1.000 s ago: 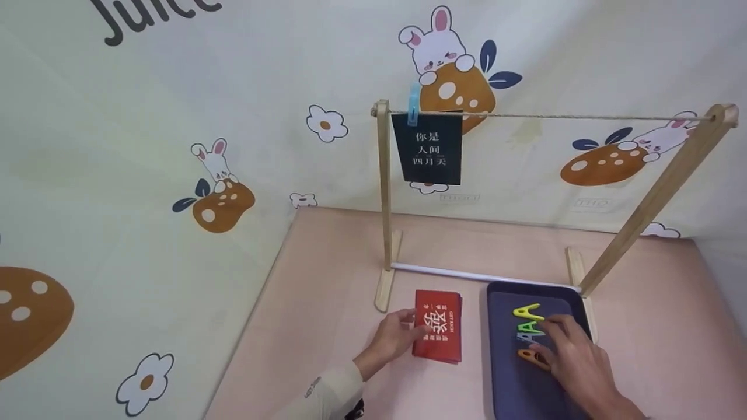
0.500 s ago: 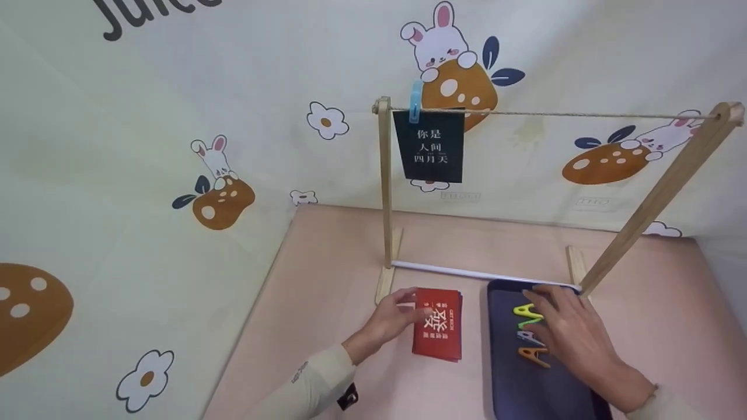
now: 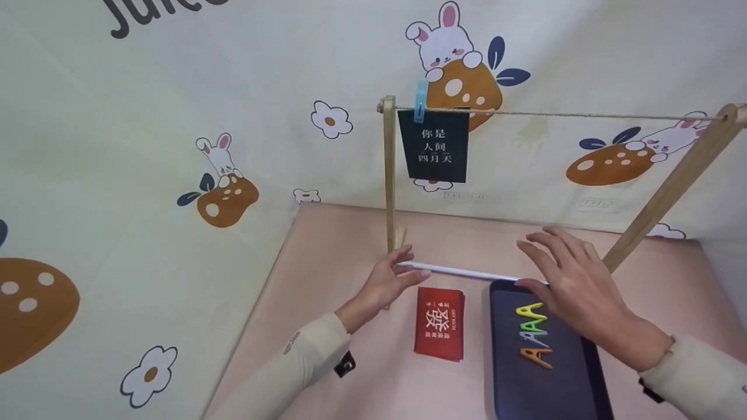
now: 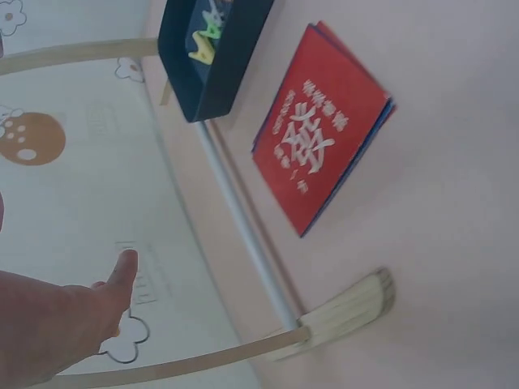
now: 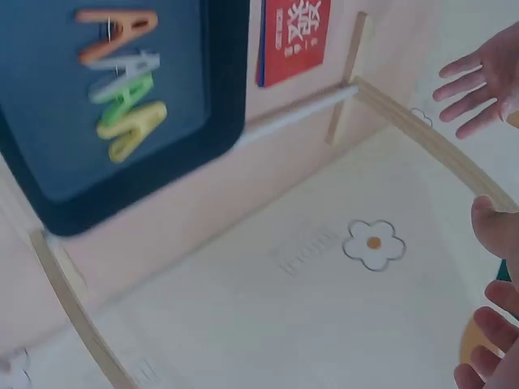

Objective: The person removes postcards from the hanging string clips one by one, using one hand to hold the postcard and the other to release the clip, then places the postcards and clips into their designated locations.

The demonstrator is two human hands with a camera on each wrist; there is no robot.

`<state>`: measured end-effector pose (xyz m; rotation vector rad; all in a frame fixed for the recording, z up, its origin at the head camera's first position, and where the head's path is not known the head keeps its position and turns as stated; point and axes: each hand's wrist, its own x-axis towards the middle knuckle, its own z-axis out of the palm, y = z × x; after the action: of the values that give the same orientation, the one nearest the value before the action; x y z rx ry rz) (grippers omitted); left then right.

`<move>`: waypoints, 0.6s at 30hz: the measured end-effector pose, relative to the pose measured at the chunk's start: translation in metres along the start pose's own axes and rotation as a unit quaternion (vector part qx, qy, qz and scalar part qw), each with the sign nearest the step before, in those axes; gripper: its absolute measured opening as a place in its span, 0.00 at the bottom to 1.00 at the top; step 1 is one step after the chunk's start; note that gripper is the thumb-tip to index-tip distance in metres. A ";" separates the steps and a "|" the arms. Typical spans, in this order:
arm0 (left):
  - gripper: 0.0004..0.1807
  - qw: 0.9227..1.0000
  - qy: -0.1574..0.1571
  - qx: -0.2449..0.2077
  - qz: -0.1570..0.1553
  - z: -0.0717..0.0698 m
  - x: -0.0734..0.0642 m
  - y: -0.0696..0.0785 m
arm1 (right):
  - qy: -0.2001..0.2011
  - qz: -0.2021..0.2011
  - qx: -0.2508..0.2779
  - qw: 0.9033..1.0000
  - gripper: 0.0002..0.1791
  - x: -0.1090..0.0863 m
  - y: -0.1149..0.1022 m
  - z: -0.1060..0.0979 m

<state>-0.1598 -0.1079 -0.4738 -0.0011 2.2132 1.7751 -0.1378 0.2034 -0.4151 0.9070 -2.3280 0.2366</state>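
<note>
My left hand [image 3: 376,286] is raised with its fingers extended, beside the left post of a wooden rack, and holds nothing. Over the far end of a dark blue tray [image 3: 501,373] hovers my right hand [image 3: 575,286], its fingers spread and apart from everything. In the tray lie a yellow clothespin [image 3: 530,311], a green clothespin [image 3: 532,326], a grey clothespin [image 3: 533,337] and an orange clothespin [image 3: 536,357]. A stack of red cards [image 3: 439,324] lies between the hands. From the rack's rope hangs a black card [image 3: 435,149], clipped by a light blue clothespin [image 3: 420,102].
The rack's rope [image 3: 572,114] runs between a left post [image 3: 390,181] and a slanting right post [image 3: 665,192]. A white rod [image 3: 467,272] joins them low down, behind the tray and cards. A printed wall [image 3: 268,70] stands behind the pink tabletop [image 3: 344,233].
My left hand has left the red cards and risen towards the rack. The right hand has lifted from the clothespins and moved up and away, with nothing in it.
</note>
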 end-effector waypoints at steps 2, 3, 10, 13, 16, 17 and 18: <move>0.44 1.000 0.004 -0.002 0.012 -0.002 0.002 0.008 | 0.013 -0.015 -0.010 1.000 0.37 0.011 0.002 -0.006; 0.45 1.000 0.006 -0.005 0.016 -0.003 0.004 0.012 | 0.016 -0.021 -0.014 1.000 0.37 0.017 0.003 -0.009; 0.48 0.998 0.007 -0.037 0.052 -0.007 0.016 0.037 | 0.025 -0.068 -0.031 0.997 0.36 0.055 0.009 -0.027; 0.49 0.997 0.001 -0.054 0.061 -0.009 0.019 0.050 | 0.010 -0.090 -0.044 0.995 0.32 0.073 0.011 -0.036; 0.48 0.994 -0.009 -0.089 0.067 -0.009 0.022 0.063 | -0.005 -0.104 -0.061 0.993 0.37 0.095 0.010 -0.044; 0.48 0.992 -0.012 -0.105 0.068 -0.008 0.023 0.067 | -0.009 -0.106 -0.066 0.992 0.40 0.102 0.009 -0.046; 0.48 0.990 -0.014 -0.122 0.068 -0.008 0.025 0.070 | -0.011 -0.107 -0.070 0.992 0.42 0.109 0.008 -0.048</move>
<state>-0.1985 -0.0941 -0.4110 0.1228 2.0057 2.0943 -0.1821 0.1676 -0.3101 1.0822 -2.2135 -0.0256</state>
